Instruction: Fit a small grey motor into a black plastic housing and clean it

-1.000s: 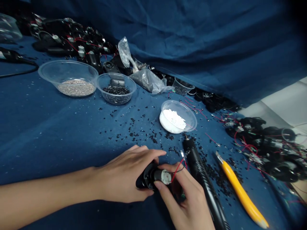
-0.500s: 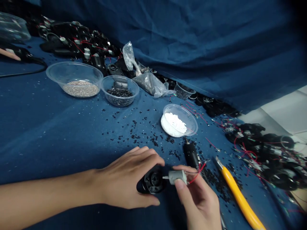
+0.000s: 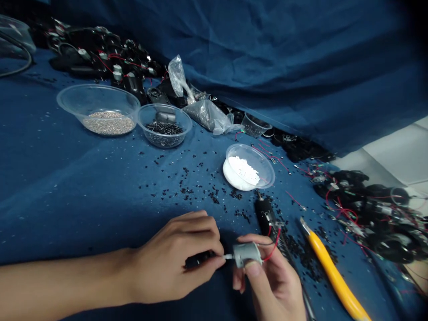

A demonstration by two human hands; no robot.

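"Down front, what's held?"
"One motor: the right hand grips it, the left hand, curled by one black part, pinches its shaft."
"On the tabletop?"
"One knife, one screwdriver, one bowl of white bits."

1. Readable text, brands, numbers, signs: none.
2. Motor: lettering not legible.
3. Yellow knife: marking not legible.
4. Plastic bag: label not legible.
5. Black tool: partly hidden; marking not legible.
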